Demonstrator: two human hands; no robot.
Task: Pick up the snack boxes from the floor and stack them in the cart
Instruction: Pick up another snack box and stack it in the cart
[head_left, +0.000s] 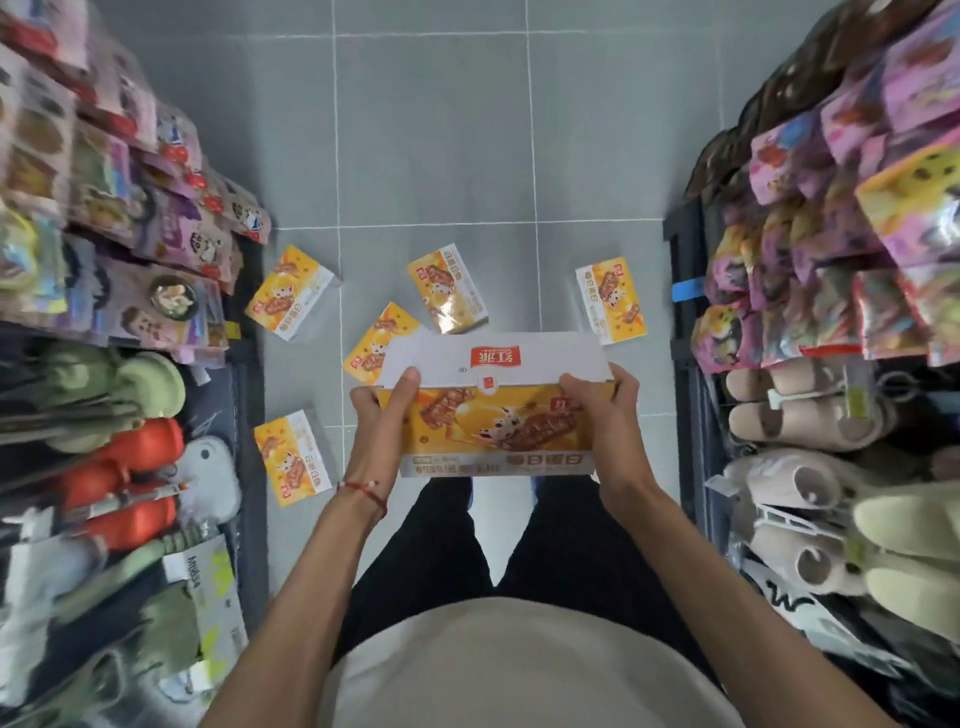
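Note:
I hold one yellow-and-white snack box (493, 410) in front of me at waist height, above the floor. My left hand (382, 415) grips its left end and my right hand (605, 410) grips its right end. Several more identical snack boxes lie scattered on the grey tiled floor: one at the left (291, 299), one in the middle (448, 296), one at the right (612, 299), one partly hidden behind the held box (376, 340), and one near my left forearm (293, 457). No cart is in view.
Shelves line both sides of the narrow aisle. The left shelf (114, 260) holds snack packets and plush slippers. The right shelf (831, 260) holds colourful packets above slippers (800, 415). My legs and shoes stand on the tile floor (431, 130) below the held box.

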